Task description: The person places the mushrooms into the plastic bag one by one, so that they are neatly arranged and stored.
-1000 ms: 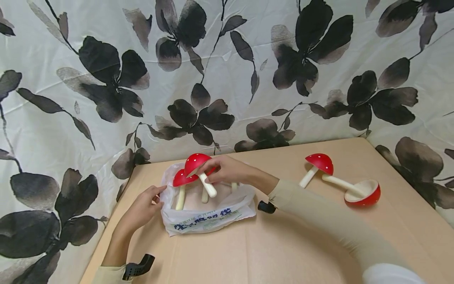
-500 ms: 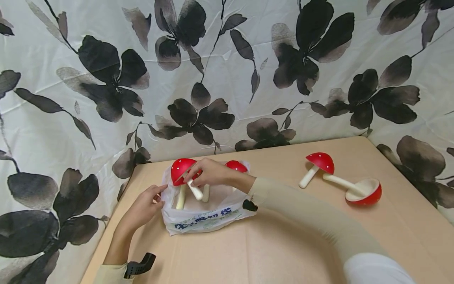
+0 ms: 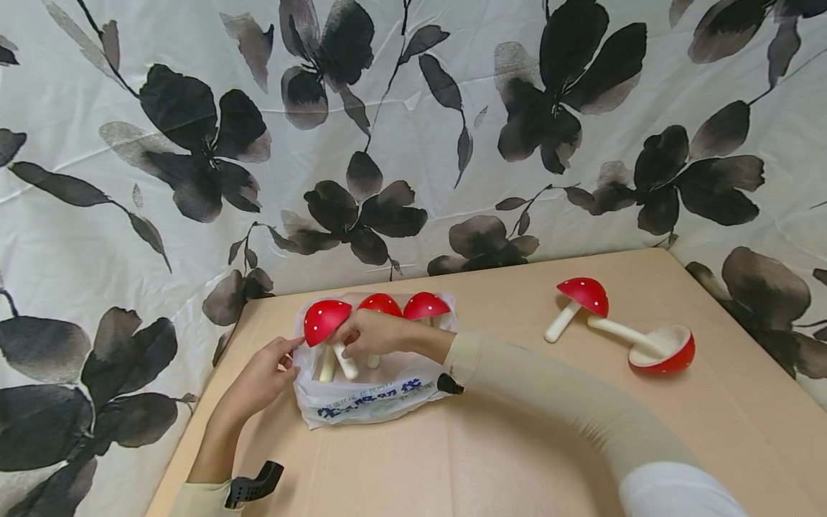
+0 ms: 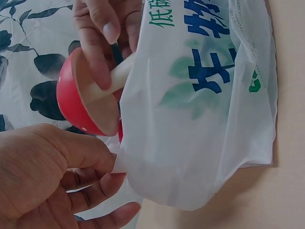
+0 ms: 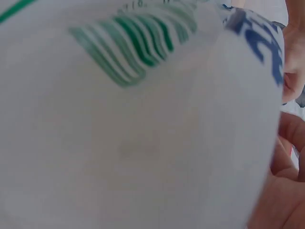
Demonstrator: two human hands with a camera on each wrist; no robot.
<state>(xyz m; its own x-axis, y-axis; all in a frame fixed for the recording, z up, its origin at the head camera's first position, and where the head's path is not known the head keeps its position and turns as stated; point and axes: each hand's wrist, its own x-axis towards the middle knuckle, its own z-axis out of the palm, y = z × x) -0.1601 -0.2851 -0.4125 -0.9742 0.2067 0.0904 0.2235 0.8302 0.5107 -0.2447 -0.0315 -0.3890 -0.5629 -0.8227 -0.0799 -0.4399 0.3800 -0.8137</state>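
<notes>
My right hand (image 3: pixel 375 334) pinches a toy mushroom (image 3: pixel 326 322) with a white-dotted red cap by its pale stem, over the left part of a white plastic bag (image 3: pixel 381 406). Also in the bag stand two more red-capped mushrooms (image 3: pixel 426 306), and another pale stem (image 3: pixel 327 366) shows beneath the held one. My left hand (image 3: pixel 258 377) is at the bag's left rim; in the left wrist view its thumb and forefinger pinch the plastic. The same view shows the held mushroom's hollow cap (image 4: pixel 78 95) tilted. White plastic fills most of the right wrist view, hiding the held mushroom.
Two more toy mushrooms lie on the tan tabletop to the right, one with its cap up (image 3: pixel 583 293), the other tipped with its hollow cap (image 3: pixel 678 355) showing. Floral cloth (image 3: pixel 452 143) hangs behind the table (image 3: pixel 504 445).
My right hand has moved left and slightly down with the mushroom, over the bag's left part. The other caps behind it have come into view. The left hand stays at the rim.
</notes>
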